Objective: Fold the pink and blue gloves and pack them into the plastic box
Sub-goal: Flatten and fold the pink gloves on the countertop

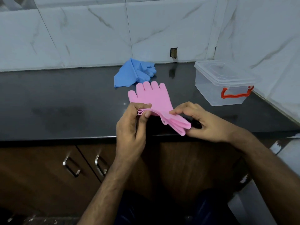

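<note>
The pink gloves lie stacked on the black counter, fingers pointing away from me, cuffs lifted off the surface near the front edge. My left hand pinches the left side of the cuffs between thumb and fingers. My right hand pinches the right side of the cuffs, where the layers fan out. The blue gloves lie crumpled farther back near the wall. The clear plastic box, with its lid on and a red handle, stands at the right end of the counter.
A marble-tiled wall runs behind the counter and turns along the right side. Brown cabinet doors with metal handles sit below the counter's front edge.
</note>
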Demonstrator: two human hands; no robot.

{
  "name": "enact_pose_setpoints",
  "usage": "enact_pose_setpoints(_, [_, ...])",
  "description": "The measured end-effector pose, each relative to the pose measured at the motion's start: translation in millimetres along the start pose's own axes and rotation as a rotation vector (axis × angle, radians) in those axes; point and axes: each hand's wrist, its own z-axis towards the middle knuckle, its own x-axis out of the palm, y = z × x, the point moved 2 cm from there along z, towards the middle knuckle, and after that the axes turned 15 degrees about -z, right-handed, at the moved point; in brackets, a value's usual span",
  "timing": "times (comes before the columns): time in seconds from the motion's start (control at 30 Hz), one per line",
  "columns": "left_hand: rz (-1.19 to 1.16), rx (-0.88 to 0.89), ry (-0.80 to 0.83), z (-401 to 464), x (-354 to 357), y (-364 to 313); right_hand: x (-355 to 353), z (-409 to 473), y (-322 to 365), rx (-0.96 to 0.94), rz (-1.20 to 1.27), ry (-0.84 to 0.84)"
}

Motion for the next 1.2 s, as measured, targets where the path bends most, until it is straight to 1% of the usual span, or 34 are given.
enact_pose_setpoints(0.07, [-0.026, 0.094, 0.004, -0.5, 3.7, -6.2, 5.1, 1.7, -0.7, -0.017, -0.154, -0.029])
enact_pose_setpoints(0.17, [-0.058, 0.182, 0.062, -5.0, 15.8, -14.9, 11.3, 1.8, 4.0, -0.027, -0.363, -0.072])
enact_pose_setpoints(0.23, [-0.045, 0.256, 0.11, -7.9, 26.4, -21.4, 13.4, 0.1, 7.3, -0.041, -0.454, -0.104])
enact_pose_setpoints(0.27, [-0.02, 0.314, 0.138, -9.0, 32.1, -25.2, 13.2, -0.7, 8.0, -0.05, -0.46, -0.129])
enact_pose_setpoints(0.3, [0.024, 0.382, 0.166, -10.1, 37.1, -29.0, 11.8, -1.7, 8.4, -0.055, -0.418, -0.155])
enact_pose_setpoints(0.4, [0.227, 0.59, 0.222, -15.0, 44.8, -34.8, 4.4, -6.7, 8.3, -0.045, -0.144, -0.202])
enact_pose_setpoints(0.5, [0.348, 0.666, 0.221, -20.9, 41.2, -32.7, -1.6, -11.2, 8.6, -0.074, -0.028, -0.253])
enact_pose_setpoints(0.6, [0.312, 0.617, 0.26, -31.6, 37.8, -22.7, -4.3, -11.4, 8.7, -0.058, 0.022, -0.281])
enact_pose_setpoints(0.67, [0.27, 0.514, 0.275, -39.9, 33.5, -13.6, -3.3, -11.7, 8.8, -0.057, 0.063, -0.302])
enact_pose_setpoints(0.73, [0.289, 0.395, 0.278, -45.4, 28.3, -8.8, -2.5, -12.3, 8.9, -0.046, 0.13, -0.317])
enact_pose_setpoints(0.83, [0.384, 0.379, 0.28, -47.5, 22.3, -8.7, -3.3, -12.2, 5.3, 0.04, 0.241, -0.312])
enact_pose_setpoints(1.0, [0.522, 0.321, 0.263, -35.8, 11.1, -8.0, -6.7, -12.2, -2.8, 0.143, 0.318, -0.327])
enact_pose_setpoints(1.1, [0.489, 0.314, 0.309, -26.5, 2.9, -6.7, -5.4, -10.3, -5.0, 0.166, 0.406, -0.322])
enact_pose_setpoints(1.2, [0.397, 0.224, 0.301, -18.2, -1.6, -5.7, -6.3, -8.1, -7.7, 0.184, 0.495, -0.336])
